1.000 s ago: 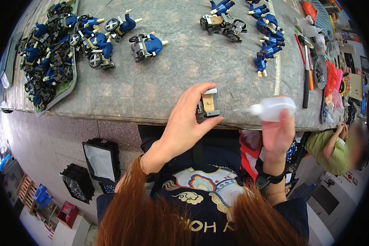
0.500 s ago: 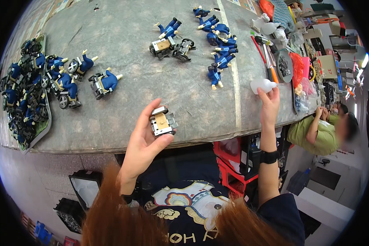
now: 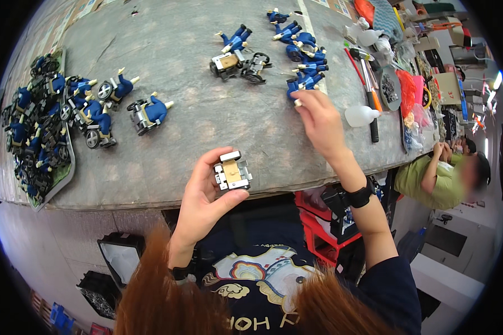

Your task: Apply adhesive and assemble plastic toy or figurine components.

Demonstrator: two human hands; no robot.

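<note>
My left hand (image 3: 198, 204) holds a small toy vehicle base (image 3: 233, 172), grey and white with a beige seat, between thumb and fingers above the table's near edge. To the right, my right hand (image 3: 324, 123) has its fingertips closed on the nearest blue toy figure (image 3: 292, 86), which they partly hide. More blue figures (image 3: 307, 58) lie in a column just beyond it. A white squeeze bottle (image 3: 361, 116) stands or lies right of my right hand, out of its grasp; which of the two I cannot tell.
A tray (image 3: 67, 176) at the left is heaped with figures seated on wheeled bases, and several more lie beside it. Two wheeled bases (image 3: 227, 64) sit mid-table near a figure. Tools (image 3: 371, 89), a bowl of small parts (image 3: 390, 86) and bags crowd the right. A person (image 3: 430, 173) sits beyond.
My right hand has let go of the squeeze bottle and moved left to the nearest blue figure. My left hand keeps the toy base, now slightly lower and further right in view.
</note>
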